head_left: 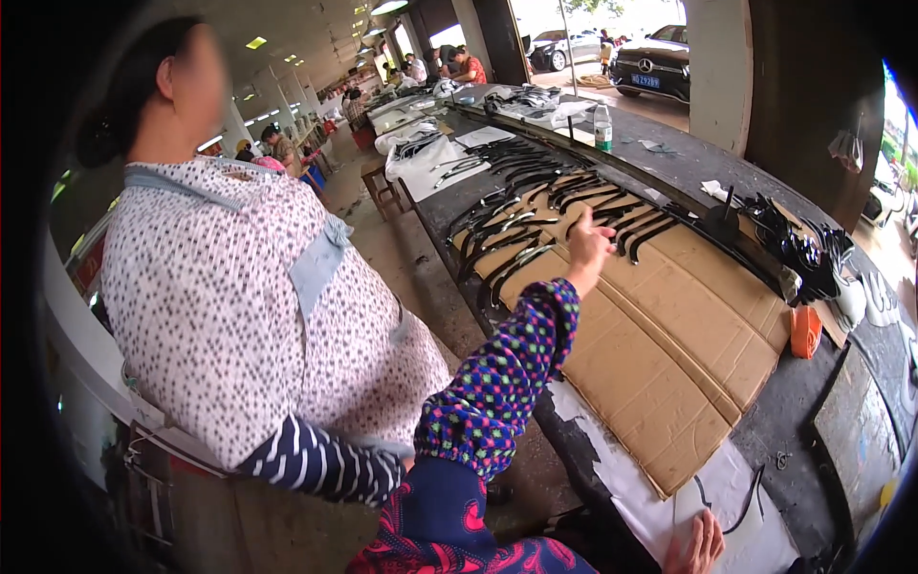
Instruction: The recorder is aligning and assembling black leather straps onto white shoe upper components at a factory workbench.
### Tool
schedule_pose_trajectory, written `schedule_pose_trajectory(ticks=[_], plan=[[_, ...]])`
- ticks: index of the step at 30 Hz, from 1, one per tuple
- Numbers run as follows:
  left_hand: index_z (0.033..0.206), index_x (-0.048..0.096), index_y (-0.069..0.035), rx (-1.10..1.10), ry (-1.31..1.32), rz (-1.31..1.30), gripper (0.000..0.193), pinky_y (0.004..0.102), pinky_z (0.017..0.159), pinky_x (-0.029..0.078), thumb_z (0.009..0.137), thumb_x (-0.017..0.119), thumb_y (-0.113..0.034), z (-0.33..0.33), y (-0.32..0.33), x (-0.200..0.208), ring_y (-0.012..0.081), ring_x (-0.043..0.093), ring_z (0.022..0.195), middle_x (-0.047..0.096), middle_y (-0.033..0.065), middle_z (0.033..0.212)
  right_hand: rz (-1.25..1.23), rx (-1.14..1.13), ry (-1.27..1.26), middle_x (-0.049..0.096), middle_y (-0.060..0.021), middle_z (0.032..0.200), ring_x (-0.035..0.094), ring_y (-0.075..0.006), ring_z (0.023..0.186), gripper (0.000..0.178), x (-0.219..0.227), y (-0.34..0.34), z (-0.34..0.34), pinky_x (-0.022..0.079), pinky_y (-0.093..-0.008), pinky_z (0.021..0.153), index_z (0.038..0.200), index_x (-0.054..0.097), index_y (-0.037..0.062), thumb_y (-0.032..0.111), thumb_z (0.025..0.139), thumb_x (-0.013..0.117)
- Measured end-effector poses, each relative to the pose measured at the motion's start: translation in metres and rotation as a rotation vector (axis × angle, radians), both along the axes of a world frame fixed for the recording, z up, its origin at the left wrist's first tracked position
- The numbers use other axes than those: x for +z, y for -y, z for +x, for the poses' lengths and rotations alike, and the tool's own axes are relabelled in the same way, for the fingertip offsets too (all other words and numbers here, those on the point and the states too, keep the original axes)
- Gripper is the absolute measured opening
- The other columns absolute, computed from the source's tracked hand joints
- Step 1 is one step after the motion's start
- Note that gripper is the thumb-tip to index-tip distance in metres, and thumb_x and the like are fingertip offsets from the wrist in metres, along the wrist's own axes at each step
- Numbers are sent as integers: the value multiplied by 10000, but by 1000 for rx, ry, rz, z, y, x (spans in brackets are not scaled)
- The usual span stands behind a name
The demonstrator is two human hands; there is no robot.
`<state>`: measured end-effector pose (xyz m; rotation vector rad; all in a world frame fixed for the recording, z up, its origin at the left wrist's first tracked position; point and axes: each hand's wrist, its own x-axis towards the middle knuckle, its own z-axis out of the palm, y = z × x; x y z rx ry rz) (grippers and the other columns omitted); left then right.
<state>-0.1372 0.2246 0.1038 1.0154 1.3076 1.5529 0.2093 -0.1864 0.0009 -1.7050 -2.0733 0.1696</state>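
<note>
My left hand reaches out over the far part of a brown cardboard sheet, its index finger stretched out and nothing visible in it. Around and beyond it lie rows of curved, glossy black strips, some on the cardboard and some on the dark tabletop. Low in the view, my right hand rests on white paper with its fingers loosely bent. Beside its fingertips lies a thin black curved strip; I cannot see the hand gripping it.
A person in a dotted smock stands close on my left. Along the table's far side are a plastic bottle, a heap of black pieces, an orange object and white gloves. A stool stands in the aisle.
</note>
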Motion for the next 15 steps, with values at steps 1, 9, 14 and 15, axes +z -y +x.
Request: schedule_pose_trajectory(ticks=[1, 9, 14, 15], plan=[[1541, 276, -65, -115, -20, 38, 778, 232, 517, 469, 804, 487, 70, 39, 12, -14, 126, 596, 594, 664, 111, 941, 0, -21, -10, 533, -171, 1373, 482, -382, 1252, 472, 0, 2, 4, 402, -483, 1029, 1334, 524, 9, 166, 904, 637], [1403, 540, -134, -896, -579, 316, 529, 283, 874, 523, 894, 603, -4, 192, 222, -74, 172, 649, 977, 673, 121, 1136, 207, -110, -321, 545, -167, 1345, 530, -359, 1213, 367, 15, 8, 6, 422, -443, 1001, 1185, 579, 15, 30, 833, 685], [1497, 418, -141, -875, -604, 157, 682, 315, 931, 499, 872, 645, 11, 209, 226, -63, 144, 604, 1028, 608, 59, 1319, 266, -165, -348, 563, -175, 1306, 544, -335, 1186, 371, 27, 27, 36, 448, -427, 984, 1236, 536, 3, 34, 875, 620], [1559, 274, -165, -785, -396, 114, 800, 282, 903, 500, 872, 635, 32, 189, 197, -66, 137, 598, 984, 568, 81, 1361, 267, -133, -299, 565, -176, 1300, 547, -334, 1179, 360, 26, 28, 36, 450, -426, 980, 1235, 537, 1, 38, 884, 605]])
